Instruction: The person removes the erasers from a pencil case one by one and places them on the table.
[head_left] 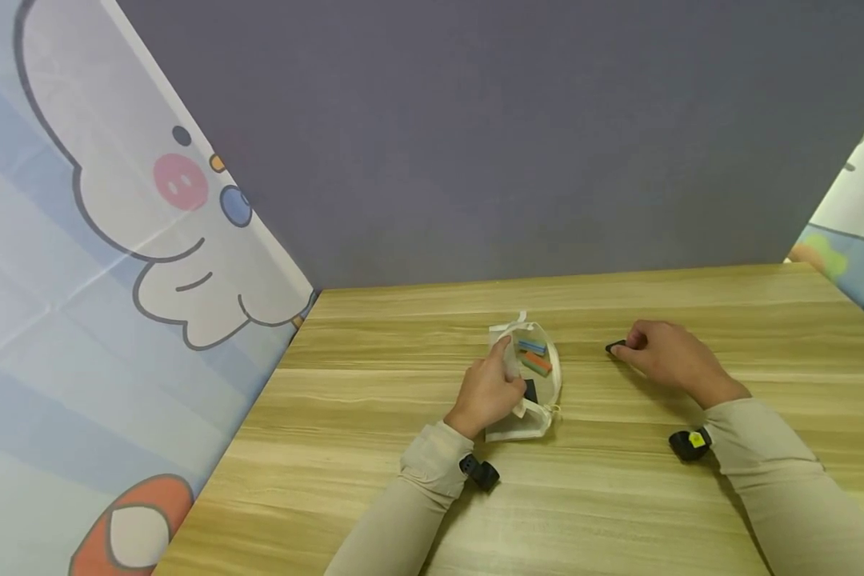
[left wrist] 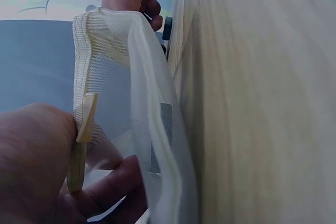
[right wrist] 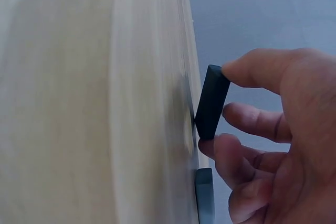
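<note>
My left hand grips the rim of a white mesh drawstring bag, which lies on the table with its mouth spread. Inside the bag are a blue block, an orange and green piece and a black block, partly hidden by the left hand. To the right of the bag, my right hand pinches a small black rectangular block between thumb and fingers, tilted just at the tabletop. A second dark block lies beside it, below the fingers in the right wrist view.
The wood-grain table runs back to a grey panel. A cartoon-printed cloth hangs along the left side, and another printed cloth shows at the far right. A cord end sticks out from the bag.
</note>
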